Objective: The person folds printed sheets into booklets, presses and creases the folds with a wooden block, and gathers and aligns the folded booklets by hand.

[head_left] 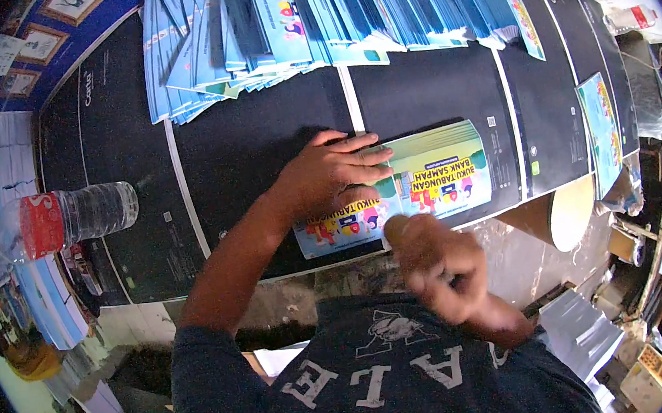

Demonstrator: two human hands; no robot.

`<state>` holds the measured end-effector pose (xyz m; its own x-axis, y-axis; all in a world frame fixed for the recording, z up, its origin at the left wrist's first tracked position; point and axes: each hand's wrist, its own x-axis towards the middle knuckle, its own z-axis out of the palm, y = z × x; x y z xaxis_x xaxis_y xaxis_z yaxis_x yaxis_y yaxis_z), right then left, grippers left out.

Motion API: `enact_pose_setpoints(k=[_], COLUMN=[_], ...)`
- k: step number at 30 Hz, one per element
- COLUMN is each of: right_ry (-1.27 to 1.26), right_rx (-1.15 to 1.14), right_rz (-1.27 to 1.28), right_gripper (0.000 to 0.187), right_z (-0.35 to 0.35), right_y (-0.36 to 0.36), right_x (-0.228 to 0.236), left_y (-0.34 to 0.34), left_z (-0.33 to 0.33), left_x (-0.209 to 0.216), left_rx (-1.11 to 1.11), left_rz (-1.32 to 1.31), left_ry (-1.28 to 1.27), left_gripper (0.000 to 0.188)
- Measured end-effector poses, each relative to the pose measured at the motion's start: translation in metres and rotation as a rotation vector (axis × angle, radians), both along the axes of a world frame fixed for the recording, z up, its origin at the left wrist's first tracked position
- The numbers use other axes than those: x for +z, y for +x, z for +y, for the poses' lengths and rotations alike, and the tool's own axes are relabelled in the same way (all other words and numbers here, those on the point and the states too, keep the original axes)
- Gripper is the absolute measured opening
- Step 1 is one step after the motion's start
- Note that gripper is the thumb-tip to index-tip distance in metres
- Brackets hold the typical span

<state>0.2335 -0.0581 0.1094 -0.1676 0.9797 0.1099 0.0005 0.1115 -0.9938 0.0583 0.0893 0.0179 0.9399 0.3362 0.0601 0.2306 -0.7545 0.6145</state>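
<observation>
Head view, taking the printed booklets as the clock's centre: at 5 o'clock, nearest the body, the right hand [442,263] is blurred, its fingers curled in; I cannot tell whether that grip pinches anything, or whether the tan rounded tip before it is a tool. Beneath and beside it, at the tabletop's near edge, lie the blue-and-green paper booklet with cartoon figures [342,233] and, at 3 o'clock, a matching fanned stack [456,165], probably kept within easy reach. From 10 o'clock the left hand [336,175] lies across both with fingers spread, likely to steady the paper. Farther off at 9 o'clock, a clear plastic bottle with a red label [105,207] lies clear of the work. Farthest, at 12 o'clock, blue booklets in a packed row [407,5] line the black tabletop [259,133], perhaps leaving working room.
</observation>
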Motion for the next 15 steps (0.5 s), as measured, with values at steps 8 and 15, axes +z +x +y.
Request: enact_pose_setpoints(k=[8,15], right_ry=[-0.04,0.032], right_rx=[-0.067,-0.133], right_rz=[-0.081,-0.126], right_gripper=[0.015,0.014], right_z=[-0.001,0.0], right_y=[0.008,0.005], right_x=[-0.04,-0.036], left_y=[0.009,0.048], left_z=[-0.002,-0.007], left_x=[0.015,0.05], left_rx=[0.19,0.426], left_rz=[-0.018,0.26], left_ry=[-0.025,-0.048], left_gripper=[0.062,0.036])
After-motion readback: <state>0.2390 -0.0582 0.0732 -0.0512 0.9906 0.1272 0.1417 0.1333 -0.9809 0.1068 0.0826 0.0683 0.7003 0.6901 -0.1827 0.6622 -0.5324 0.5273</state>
